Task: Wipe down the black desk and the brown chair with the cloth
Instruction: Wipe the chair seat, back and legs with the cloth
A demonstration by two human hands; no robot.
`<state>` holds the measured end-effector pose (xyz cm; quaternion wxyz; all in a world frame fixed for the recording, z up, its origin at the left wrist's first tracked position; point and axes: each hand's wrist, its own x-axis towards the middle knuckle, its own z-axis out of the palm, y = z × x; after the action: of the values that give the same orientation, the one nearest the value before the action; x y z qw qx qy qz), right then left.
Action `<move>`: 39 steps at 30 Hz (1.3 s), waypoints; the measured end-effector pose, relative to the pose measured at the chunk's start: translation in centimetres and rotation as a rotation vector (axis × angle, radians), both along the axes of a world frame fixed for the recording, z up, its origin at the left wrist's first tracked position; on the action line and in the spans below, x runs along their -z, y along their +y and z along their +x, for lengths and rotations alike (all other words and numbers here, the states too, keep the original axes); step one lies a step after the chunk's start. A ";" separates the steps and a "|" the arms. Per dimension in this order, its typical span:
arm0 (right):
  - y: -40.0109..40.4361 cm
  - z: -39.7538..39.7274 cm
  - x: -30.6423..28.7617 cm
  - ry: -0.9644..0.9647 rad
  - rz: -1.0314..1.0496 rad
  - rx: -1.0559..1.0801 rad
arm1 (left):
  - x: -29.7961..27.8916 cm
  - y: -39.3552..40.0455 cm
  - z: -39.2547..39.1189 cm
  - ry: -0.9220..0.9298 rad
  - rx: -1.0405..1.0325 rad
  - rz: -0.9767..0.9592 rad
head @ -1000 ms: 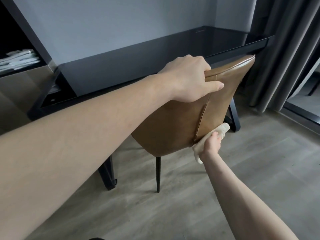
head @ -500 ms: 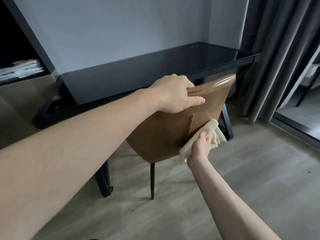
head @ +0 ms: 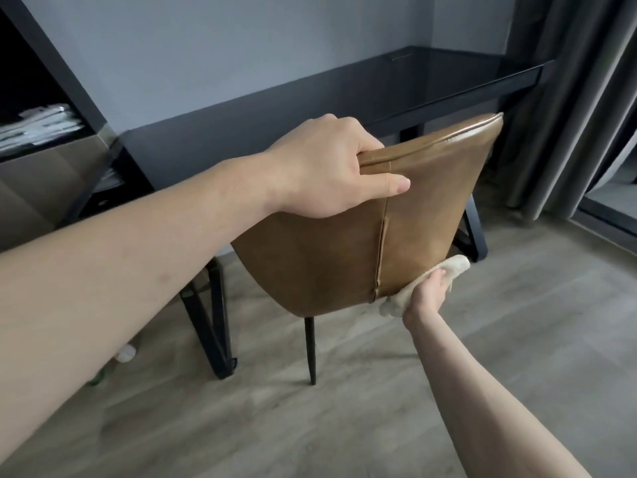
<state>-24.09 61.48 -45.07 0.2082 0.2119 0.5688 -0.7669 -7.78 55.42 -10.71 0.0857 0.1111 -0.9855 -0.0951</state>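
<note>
Left hand (head: 331, 167) grips the top edge of the brown chair (head: 327, 257) backrest, fingers curled over the rim and out of sight behind it, thumb lying flat along the back face near the vertical seam. Right hand (head: 425, 296) holds the cloth (head: 455, 267), a cream rag bunched in the fist, pressed against the lower right edge of the backrest; part of the cloth sticks out above the hand toward the right, part hangs below the knuckles toward the left. Chair is seen from behind, back shell tan leather with a centre seam running top to bottom, top rim worn pale at the right corner. One thin black chair leg (head: 310, 350) visible under the shell, standing on the floor. Chair sits just in front of the black desk (head: 379, 88), backrest top overlapping the front edge of that surface in view; cannot tell if they touch. Desk has a glossy dark top, stands against the grey wall, black angled legs at left and right ends. Left of the desk a dark shelf unit (head: 51, 98) with a stack of white papers (head: 38, 125) on one shelf. Grey curtain (head: 568, 98) hangs at right beside the desk end. Floor is grey-brown wood plank (head: 517, 339). Small white object (head: 124, 353) on the floor near the left desk leg, too blurred to identify.
</note>
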 end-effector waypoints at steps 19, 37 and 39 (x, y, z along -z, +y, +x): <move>1.2 -3.7 4.4 -0.125 -0.122 -0.059 | 0.0 0.2 0.3 -0.002 -0.023 0.047; 0.2 -4.7 7.9 -0.038 0.161 -0.240 | -0.3 2.4 -4.0 -0.083 -0.069 -0.131; 0.1 -4.3 9.8 0.001 0.204 -0.267 | 0.0 1.9 -3.6 -0.013 -0.031 -0.175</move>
<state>-28.42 61.61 -54.84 0.2856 0.1541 0.6669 -0.6707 -11.34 57.34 -10.76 0.0902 0.1190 -0.9888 -0.0066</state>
